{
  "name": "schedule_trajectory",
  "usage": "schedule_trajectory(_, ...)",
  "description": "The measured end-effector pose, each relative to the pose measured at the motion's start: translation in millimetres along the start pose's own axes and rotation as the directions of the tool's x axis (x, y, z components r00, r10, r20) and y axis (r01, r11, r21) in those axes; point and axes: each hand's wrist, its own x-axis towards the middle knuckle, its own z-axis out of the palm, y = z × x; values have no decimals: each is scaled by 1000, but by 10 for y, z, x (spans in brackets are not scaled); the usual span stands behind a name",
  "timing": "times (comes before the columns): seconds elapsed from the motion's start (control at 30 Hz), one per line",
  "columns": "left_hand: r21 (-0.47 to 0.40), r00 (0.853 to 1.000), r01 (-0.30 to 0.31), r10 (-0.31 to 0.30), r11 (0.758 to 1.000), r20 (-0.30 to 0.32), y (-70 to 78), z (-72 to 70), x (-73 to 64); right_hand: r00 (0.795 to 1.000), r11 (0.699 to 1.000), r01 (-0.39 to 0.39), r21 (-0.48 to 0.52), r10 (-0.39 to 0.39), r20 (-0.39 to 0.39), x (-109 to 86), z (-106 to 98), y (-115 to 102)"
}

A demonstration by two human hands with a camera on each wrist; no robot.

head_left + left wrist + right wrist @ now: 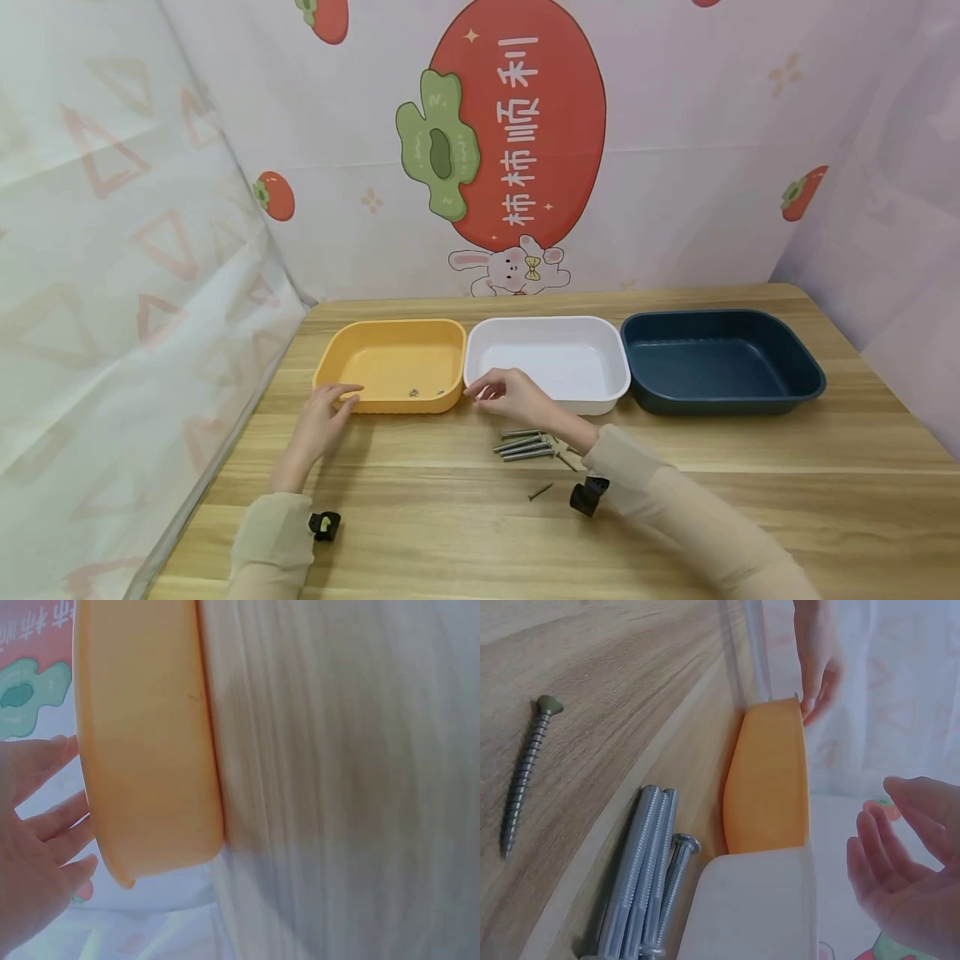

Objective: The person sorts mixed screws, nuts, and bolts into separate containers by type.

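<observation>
Against the fingers of the left hand [318, 422] sits the near left corner of a yellow bin [405, 407], whose rim they touch, loosely bent and spread rather than clenched. Inside that bin, to the right of the left fingers, a small metal nut [413, 392] and another small metal piece [441, 392] lie apart from each other near the front wall.

Over the place where the yellow bin meets a white bin [592, 407] hovers the right hand [517, 400], its fingers softly curved and released, with nothing visible between them and the thumb. The white bin reaches out to the right from beneath these fingers, and a dark blue bin [720, 406] stands farther right, just beside the white one.

Nearer the person than the right fingers, a cluster of long metal bolts [522, 447] lies on the wooden counter [420, 525], most of them side by side. A few thinner screws [566, 462] show at its right end, partly hidden below the right wrist. Closer still to the person, one single screw [540, 492] rests by itself. Beyond both hands' fingers, behind the bins, hangs a pale backdrop [675, 208] printed with a big red fruit.
</observation>
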Motion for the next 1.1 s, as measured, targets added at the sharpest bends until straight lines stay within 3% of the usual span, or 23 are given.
schedule_trajectory(0.3, -49, 995, -79, 76, 996, -57, 191, 77, 30, 998, 1000, -13, -17, 14, 69, -233, -109, 49)
schedule_trajectory(0.63, -116, 971, -226, 214, 967, -105, 430, 196, 110, 995, 998, -4, -67, 11, 98, -447, -199, 117)
schedule_trajectory(0.83, -114, 958, -281, 271, 953, -94, 564, 307, 157, 993, 997, 4, -77, 5, 120, -557, -259, 191)
schedule_trajectory(1.1, -144, 958, -287, 283, 947, -52, 751, 426, 215, 993, 990, 30, -140, -14, 118, -651, -321, 257)
